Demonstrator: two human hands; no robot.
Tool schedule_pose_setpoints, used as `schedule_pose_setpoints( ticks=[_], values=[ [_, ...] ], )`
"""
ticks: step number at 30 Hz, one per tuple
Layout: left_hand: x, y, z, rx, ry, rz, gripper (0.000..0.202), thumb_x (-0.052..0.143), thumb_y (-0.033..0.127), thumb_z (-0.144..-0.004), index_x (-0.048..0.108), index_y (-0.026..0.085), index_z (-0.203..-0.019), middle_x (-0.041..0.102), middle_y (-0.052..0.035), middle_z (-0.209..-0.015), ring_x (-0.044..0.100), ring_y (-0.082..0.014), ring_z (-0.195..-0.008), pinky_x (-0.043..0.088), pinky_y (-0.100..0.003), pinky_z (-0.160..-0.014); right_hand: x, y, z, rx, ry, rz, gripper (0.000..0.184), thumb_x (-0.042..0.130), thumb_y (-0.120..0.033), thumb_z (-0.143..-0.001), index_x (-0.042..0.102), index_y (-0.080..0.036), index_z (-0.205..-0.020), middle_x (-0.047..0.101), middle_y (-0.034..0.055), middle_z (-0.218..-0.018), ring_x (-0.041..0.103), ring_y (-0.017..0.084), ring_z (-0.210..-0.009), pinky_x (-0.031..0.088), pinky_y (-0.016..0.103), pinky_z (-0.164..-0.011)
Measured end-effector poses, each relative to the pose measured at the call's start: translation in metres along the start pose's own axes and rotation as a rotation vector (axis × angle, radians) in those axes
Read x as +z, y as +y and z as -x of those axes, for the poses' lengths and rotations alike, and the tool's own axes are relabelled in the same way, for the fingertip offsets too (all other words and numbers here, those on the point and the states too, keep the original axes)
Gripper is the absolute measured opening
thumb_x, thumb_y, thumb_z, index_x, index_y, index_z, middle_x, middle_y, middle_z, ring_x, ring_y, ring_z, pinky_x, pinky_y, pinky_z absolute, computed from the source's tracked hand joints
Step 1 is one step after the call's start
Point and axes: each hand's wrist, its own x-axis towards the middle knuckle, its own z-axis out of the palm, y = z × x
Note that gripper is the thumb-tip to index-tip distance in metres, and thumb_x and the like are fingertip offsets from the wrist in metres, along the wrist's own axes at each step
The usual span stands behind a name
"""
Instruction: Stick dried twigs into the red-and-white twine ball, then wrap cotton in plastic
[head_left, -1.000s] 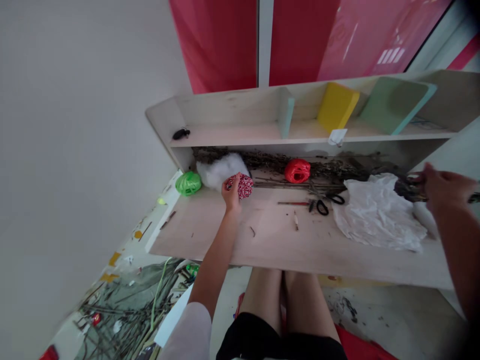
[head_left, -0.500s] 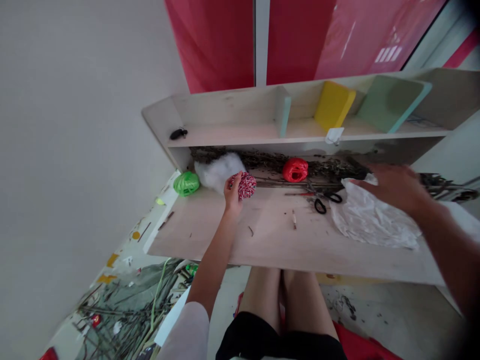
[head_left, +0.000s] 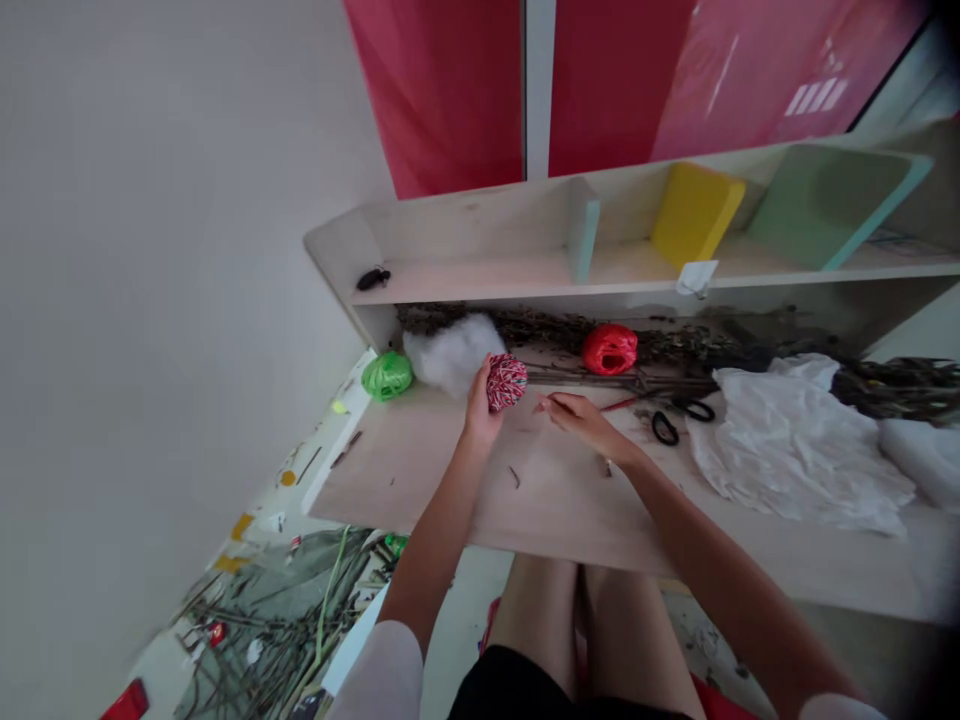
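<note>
My left hand (head_left: 484, 408) is closed around a ball of red-and-white yarn (head_left: 507, 383), held above the desk. To the right of the ball, with a small gap, my right hand (head_left: 576, 412) has its fingers pinched together; what is between them, if anything, is too small to make out. Behind the ball lies fluffy white stuffing (head_left: 454, 352). A roll of green plastic twine (head_left: 387, 376) sits left of the stuffing, and a red twine roll (head_left: 610, 349) is behind my right hand. Black-handled scissors (head_left: 665, 428) lie beside my right wrist, their blades partly hidden.
Crumpled white sheeting (head_left: 799, 440) covers the desk's right part. Dried stalks (head_left: 720, 350) run along the back, beneath a shelf (head_left: 465, 285) with coloured dividers. Cut twigs (head_left: 277, 620) are heaped on the floor at lower left.
My right hand has moved left from the white sheeting to beside the yarn ball, its fingers now pinched. My left hand still holds the ball. The view has shifted slightly.
</note>
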Motion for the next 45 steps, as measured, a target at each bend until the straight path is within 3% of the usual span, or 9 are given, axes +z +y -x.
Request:
schedule_pose_setpoints(
  ticks=[9,13,16,20,25,29,34,41,45],
  values=[
    [0.0,-0.02,-0.001,0.217,0.113,-0.194,0.036,0.07,0.051,-0.073,0.063,0.019,-0.088,0.067,-0.004,-0.087,0.064,-0.0135,-0.079,0.051,-0.027,-0.076,-0.001,-0.014,0.014,-0.144,-0.008,0.237,0.044,0.053,-0.054,-0.085,0.063,-0.02,-0.06,0.052,0.0005,-0.056,0.045,0.014,-0.057,0.034,0.027,-0.059],
    [0.003,-0.02,0.01,0.326,-0.05,-0.328,0.034,0.084,0.027,-0.059,0.067,0.019,-0.086,0.068,-0.0043,-0.09,0.063,-0.0133,-0.085,0.047,-0.025,-0.086,-0.013,-0.021,0.014,-0.082,0.116,0.045,0.047,0.054,-0.061,-0.081,0.064,-0.02,-0.06,0.06,0.003,-0.063,0.053,0.017,-0.067,0.04,0.028,-0.063],
    [0.008,-0.018,0.022,0.225,-0.184,-0.349,0.056,0.089,0.009,-0.036,0.068,0.02,-0.087,0.069,-0.005,-0.091,0.064,-0.0175,-0.092,0.045,-0.027,-0.092,-0.024,-0.021,0.013,-0.03,0.192,-0.074,0.049,0.056,-0.066,-0.076,0.065,-0.019,-0.064,0.058,0.0015,-0.062,0.05,0.015,-0.062,0.039,0.026,-0.059],
    [0.011,-0.024,0.032,0.194,-0.362,-0.493,0.067,0.091,0.011,-0.023,0.069,0.022,-0.086,0.07,-0.0048,-0.088,0.064,-0.0224,-0.093,0.046,-0.033,-0.093,-0.029,-0.018,0.01,0.013,0.217,-0.206,0.05,0.061,-0.068,-0.069,0.064,-0.019,-0.067,0.054,-0.0006,-0.058,0.045,0.012,-0.056,0.036,0.025,-0.054],
    [0.009,-0.032,0.037,0.302,-0.481,-0.669,0.067,0.091,0.024,-0.037,0.069,0.024,-0.1,0.07,-0.0064,-0.099,0.064,-0.0221,-0.093,0.048,-0.033,-0.089,-0.035,-0.008,0.005,0.03,0.319,-0.375,0.046,0.066,-0.066,-0.064,0.061,-0.02,-0.068,0.059,0.0001,-0.067,0.046,0.011,-0.058,0.038,0.026,-0.058],
    [0.011,-0.029,0.042,0.164,-0.486,-0.64,0.066,0.09,0.026,-0.043,0.067,0.022,-0.105,0.069,-0.0055,-0.091,0.064,-0.0187,-0.083,0.049,-0.03,-0.083,-0.039,0.006,0.002,0.075,0.355,-0.461,0.042,0.069,-0.063,-0.063,0.06,-0.022,-0.07,0.055,-0.0021,-0.064,0.044,0.01,-0.056,0.038,0.027,-0.06],
    [0.014,-0.029,0.044,0.016,-0.529,-0.493,0.077,0.092,0.021,-0.038,0.064,0.023,-0.11,0.067,-0.0043,-0.09,0.065,-0.0188,-0.081,0.051,-0.032,-0.082,-0.031,0.017,-0.002,0.112,0.384,-0.437,0.048,0.069,-0.066,-0.059,0.055,-0.021,-0.065,0.058,0.0002,-0.069,0.049,0.013,-0.063,0.038,0.025,-0.059],
    [0.015,-0.027,0.037,-0.121,-0.357,-0.228,0.061,0.089,0.031,-0.049,0.065,0.022,-0.105,0.071,-0.0051,-0.088,0.069,-0.0208,-0.076,0.057,-0.036,-0.074,-0.019,0.013,-0.001,0.113,0.425,-0.125,0.047,0.059,-0.066,-0.067,0.059,-0.019,-0.066,0.058,0.003,-0.062,0.045,0.014,-0.058,0.035,0.027,-0.055],
    [0.014,-0.02,0.026,-0.203,-0.22,-0.076,0.039,0.077,0.033,-0.07,0.067,0.019,-0.105,0.072,-0.0064,-0.099,0.069,-0.0215,-0.091,0.056,-0.033,-0.083,-0.007,0.019,0.002,0.051,0.471,0.073,0.04,0.053,-0.056,-0.076,0.061,-0.018,-0.068,0.059,0.0039,-0.061,0.047,0.015,-0.056,0.035,0.027,-0.056]
  ],
)
